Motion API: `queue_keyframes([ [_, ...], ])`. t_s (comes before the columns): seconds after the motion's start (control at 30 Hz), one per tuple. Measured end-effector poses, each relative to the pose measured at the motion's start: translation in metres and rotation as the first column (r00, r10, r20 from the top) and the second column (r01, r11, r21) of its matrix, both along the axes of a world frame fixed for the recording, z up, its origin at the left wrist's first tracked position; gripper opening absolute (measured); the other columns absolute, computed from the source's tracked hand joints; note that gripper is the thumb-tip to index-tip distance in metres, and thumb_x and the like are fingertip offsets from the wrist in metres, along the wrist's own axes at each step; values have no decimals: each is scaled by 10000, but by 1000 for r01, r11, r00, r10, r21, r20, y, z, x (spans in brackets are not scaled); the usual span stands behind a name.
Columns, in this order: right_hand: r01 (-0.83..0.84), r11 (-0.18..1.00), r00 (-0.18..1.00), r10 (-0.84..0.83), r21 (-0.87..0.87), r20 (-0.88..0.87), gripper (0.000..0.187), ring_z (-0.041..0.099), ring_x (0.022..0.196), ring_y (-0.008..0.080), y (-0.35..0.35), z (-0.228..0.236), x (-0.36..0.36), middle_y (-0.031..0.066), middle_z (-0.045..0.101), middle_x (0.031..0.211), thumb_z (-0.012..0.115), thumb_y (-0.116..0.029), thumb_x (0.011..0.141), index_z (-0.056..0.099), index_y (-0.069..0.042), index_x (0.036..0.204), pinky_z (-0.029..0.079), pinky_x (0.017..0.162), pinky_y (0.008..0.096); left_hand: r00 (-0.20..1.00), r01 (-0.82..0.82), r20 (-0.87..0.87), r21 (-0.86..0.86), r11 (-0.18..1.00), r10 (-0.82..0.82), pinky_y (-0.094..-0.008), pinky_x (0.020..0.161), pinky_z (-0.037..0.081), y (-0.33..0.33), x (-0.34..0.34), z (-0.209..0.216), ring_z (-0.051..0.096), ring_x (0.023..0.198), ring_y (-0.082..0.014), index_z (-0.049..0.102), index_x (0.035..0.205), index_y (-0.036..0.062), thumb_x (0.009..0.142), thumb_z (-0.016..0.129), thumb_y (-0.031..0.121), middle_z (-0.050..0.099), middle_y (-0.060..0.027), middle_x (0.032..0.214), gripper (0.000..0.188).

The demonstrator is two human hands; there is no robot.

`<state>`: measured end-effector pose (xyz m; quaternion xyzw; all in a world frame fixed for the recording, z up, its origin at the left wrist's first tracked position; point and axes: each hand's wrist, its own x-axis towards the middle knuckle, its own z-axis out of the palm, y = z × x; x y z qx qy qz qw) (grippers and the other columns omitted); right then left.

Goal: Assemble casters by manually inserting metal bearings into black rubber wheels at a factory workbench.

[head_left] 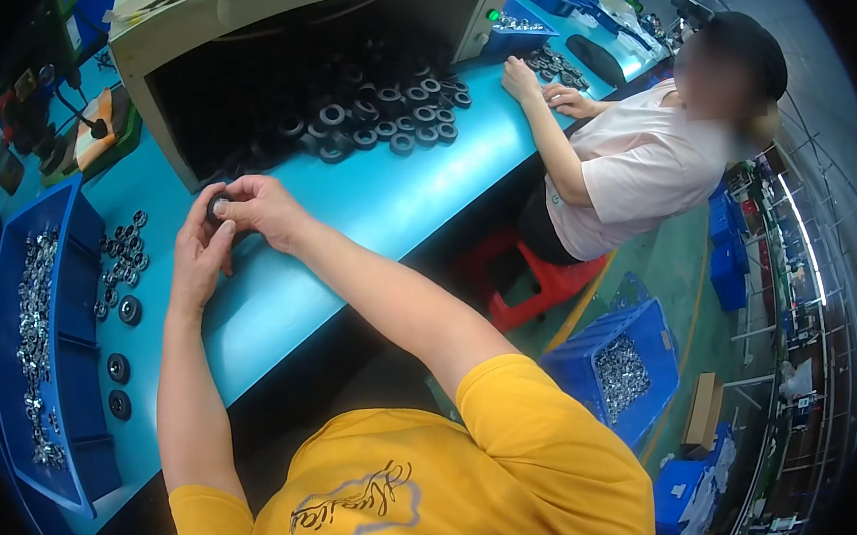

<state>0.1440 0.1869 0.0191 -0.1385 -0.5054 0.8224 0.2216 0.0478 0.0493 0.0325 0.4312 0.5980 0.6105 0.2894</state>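
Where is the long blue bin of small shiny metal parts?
In the head view, the blue bin lies on the teal table's left end, beside loose black rings.

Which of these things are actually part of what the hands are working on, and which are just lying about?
In use:
- black round part, held between left hand and right hand
- pile of black rings
- blue bin of metal pieces

Lying about:
- red stool
- floor crate

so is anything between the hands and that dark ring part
Nothing visible. The dark ring part is already pinched between the left hand and right hand, above the blue tabletop, just in front of the machine's opening.
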Motion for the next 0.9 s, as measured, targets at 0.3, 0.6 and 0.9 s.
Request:
queue_keyframes([
  [0.3,32,988,998,-40,151,45,247,700,897,178,-5,-4,-11,93,717,1003,746,-123,935,680,15,1128,576,795,327,896,-162,-399,113,980,194,-317,752,578,1,-4,-13,695,852,-177,545,1442,53,970,632,72,703,-99,971,480],
  [0.6,-150,987,989,149,-64,-23,314,710,1012,202,-2,10,-3,114,716,1138,673,-183,1016,655,22,1253,577,936,357,964,38,260,61,997,-53,-253,455,488,-17,-16,7,547,532,-80,471,1493,93,1019,592,54,554,-1,689,491],
  [0.9,20,989,997,-31,144,74,263,715,902,155,-8,8,-8,104,730,1050,764,-121,940,697,35,1141,609,782,282,985,12,173,19,1000,-16,-254,461,481,-15,-15,3,551,520,-88,535,1459,89,1025,576,107,557,-6,682,437],
])
